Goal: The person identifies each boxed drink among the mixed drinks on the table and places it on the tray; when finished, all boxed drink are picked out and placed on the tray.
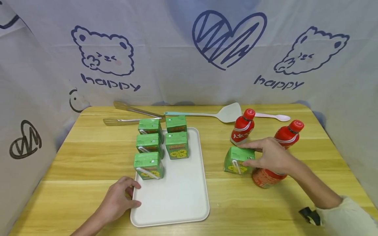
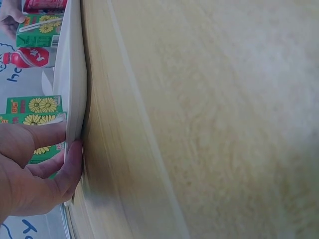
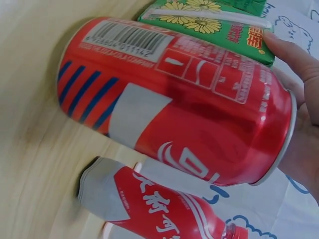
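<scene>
My right hand (image 1: 273, 155) grips a green drink carton (image 1: 231, 159) with a white straw, standing on the table right of the tray. Its thumb lies on the near side and its fingers on the far side. Just beside that carton, partly under the hand, is a red Coca-Cola can (image 3: 199, 114). My left hand (image 1: 118, 198) pinches the left rim of a white tray (image 1: 183, 200), thumb over the edge, as the left wrist view shows. Several matching cartons (image 1: 150, 164) stand in two columns on the tray's far left part.
Two red-capped bottles (image 1: 243, 126) stand behind and to the right of the held carton. Along the table's back lie metal tongs (image 1: 138, 111), a white spatula (image 1: 228, 113) with a turquoise handle end and a pink spoon (image 1: 273, 116). A white cloth with drawings (image 1: 165, 59) hangs behind.
</scene>
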Available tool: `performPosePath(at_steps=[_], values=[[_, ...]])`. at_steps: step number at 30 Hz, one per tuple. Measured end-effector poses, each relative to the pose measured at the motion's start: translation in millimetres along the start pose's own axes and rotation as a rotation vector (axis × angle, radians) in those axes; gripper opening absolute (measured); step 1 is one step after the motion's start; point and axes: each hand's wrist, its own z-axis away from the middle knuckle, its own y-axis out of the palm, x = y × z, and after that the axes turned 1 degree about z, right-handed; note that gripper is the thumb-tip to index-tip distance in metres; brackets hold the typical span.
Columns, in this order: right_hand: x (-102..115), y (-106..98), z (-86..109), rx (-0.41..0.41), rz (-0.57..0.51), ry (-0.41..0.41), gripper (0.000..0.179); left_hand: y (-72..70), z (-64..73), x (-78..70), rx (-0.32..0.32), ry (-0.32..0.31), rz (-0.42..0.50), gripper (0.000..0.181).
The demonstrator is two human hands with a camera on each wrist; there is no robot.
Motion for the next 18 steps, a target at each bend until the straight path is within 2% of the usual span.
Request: performPosePath(at_steps=[6, 13, 18], values=[[5, -3, 2.3, -0.012, -0.021, -0.006, 0.048, 0.2, 0.1, 0.1, -0.003, 0.0, 0.004, 0.042], [12, 3, 2.6, -0.114, 0.032, -0.146, 0.044, -0.1, -0.8, 0.7, 0.001, 0.003, -0.001, 0.042], [23, 8, 2.7, -0.146, 0.026, -0.176, 0.044, -0.3, -0.8, 0.4, 0.0, 0.002, -0.001, 0.041]])
